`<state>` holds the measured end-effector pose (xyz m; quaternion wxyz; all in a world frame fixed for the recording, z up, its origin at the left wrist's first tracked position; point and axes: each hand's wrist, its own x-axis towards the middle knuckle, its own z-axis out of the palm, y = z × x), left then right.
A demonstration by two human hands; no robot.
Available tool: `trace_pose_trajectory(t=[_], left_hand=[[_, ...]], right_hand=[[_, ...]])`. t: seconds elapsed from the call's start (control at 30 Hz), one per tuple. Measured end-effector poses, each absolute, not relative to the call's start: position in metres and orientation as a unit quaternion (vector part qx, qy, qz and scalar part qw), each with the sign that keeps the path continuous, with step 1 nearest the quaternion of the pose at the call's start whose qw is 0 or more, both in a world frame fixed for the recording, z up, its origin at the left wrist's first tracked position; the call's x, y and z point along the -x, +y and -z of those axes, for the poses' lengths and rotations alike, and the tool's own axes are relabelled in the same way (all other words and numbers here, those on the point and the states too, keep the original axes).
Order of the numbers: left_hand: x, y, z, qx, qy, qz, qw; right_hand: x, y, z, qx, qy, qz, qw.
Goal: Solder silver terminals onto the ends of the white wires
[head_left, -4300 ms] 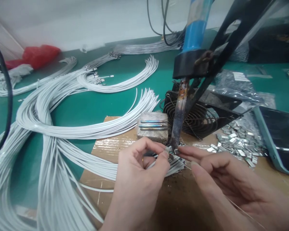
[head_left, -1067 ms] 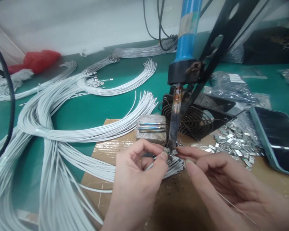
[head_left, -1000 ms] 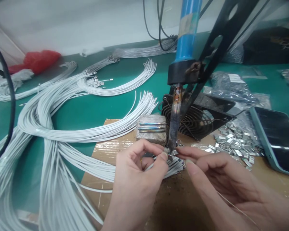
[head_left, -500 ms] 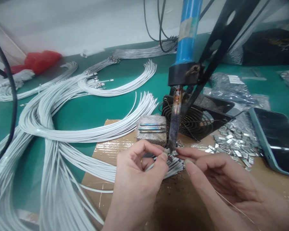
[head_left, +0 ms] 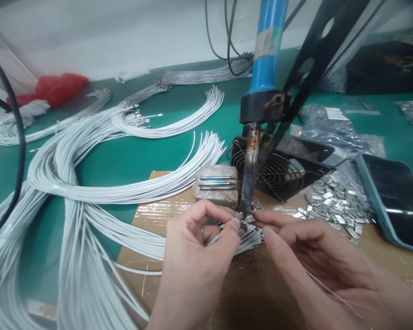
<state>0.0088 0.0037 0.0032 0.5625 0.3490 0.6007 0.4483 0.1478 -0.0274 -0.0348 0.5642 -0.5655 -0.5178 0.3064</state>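
A soldering iron (head_left: 266,59) with a blue handle hangs tip down from a black stand (head_left: 316,59). Its dark tip reaches down between my hands. My left hand (head_left: 199,256) is closed, thumb and forefinger pinching the end of a white cable beside the tip; a small metal piece shows at those fingertips. From the right, my right hand (head_left: 323,261) holds thin solder wire (head_left: 333,293), which trails across the palm. The right fingertips are close to the tip, and the exact contact is hidden. Beneath the hands lie more white cable ends (head_left: 249,240).
White cable bundles (head_left: 131,195) curve across the left. A worn block (head_left: 216,197) and a black fan (head_left: 278,169) stand behind my hands. Loose metal connectors (head_left: 333,206) and a phone (head_left: 395,197) lie right. Cardboard (head_left: 151,206) covers part of the green mat (head_left: 151,156).
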Motion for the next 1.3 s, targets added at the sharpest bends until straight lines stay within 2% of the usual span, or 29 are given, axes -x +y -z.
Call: trace_pose_trajectory(t=[0.67, 0.9, 1.3], left_hand=[[-0.007, 0.002, 0.005, -0.375, 0.601, -0.457, 0.537], [-0.003, -0.001, 0.007, -0.379, 0.585, -0.463, 0.548], [-0.005, -0.001, 0.007, -0.375, 0.586, -0.455, 0.556]], right_hand=[[-0.144, -0.03, 0.037, 0.593, -0.516, -0.272, 0.555], [-0.128, -0.035, 0.031, 0.641, -0.426, -0.273, 0.576], [-0.14, -0.035, 0.039, 0.625, -0.503, -0.24, 0.547]])
